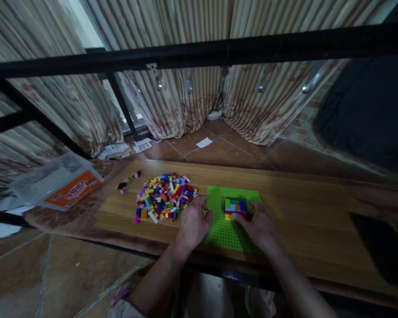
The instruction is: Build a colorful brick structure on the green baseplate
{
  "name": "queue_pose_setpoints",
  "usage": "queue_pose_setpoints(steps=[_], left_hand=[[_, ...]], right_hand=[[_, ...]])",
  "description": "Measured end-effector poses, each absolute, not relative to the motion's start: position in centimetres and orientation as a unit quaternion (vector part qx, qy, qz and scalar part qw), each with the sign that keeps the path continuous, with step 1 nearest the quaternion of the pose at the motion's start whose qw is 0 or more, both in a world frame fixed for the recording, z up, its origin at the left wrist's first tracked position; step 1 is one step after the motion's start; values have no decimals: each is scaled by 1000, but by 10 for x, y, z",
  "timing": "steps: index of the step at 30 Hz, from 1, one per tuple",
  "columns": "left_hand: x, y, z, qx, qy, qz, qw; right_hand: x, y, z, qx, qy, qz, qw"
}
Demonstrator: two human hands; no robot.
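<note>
A small build of toy building bricks (234, 206), in several colours, sits on the green studded baseplate (218, 236). My right hand (260, 226) is at its right front corner, thumb against the near side and forefinger by the right side. By the baseplate's left edge is my left hand (192, 223), thumb and fingers apart, with no brick visible between them. Just left of that hand lies a heap of loose coloured bricks (165, 196). A few joined pieces (130, 181) lie at the heap's far left.
A clear plastic box (73, 170) with an orange label stands at the left on a brown cloth. The wooden board (294, 212) carries the bricks. At right are a dark flat object (380, 247) and a blurred person's hand (384, 203). A black rail (199, 52) crosses beyond, before striped curtains.
</note>
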State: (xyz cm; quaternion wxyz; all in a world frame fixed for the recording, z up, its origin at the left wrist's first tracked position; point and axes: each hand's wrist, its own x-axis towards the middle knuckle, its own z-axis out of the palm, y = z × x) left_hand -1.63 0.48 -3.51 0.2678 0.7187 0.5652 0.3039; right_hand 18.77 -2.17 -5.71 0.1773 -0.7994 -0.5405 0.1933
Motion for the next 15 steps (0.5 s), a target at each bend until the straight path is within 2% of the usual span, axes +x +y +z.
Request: queue_pose_setpoints(steps=[6,9,15], left_hand=[[-76,30,-21,665,644,324,195],[-114,43,-13,656,670,287,195],[-159,58,-5,645,680,269,223]], right_hand=[[201,-21,-65,-788,-547,214,185],[211,-21,-67,-785,-532,251,193],[216,-17,-72,-782,-560,156,224]])
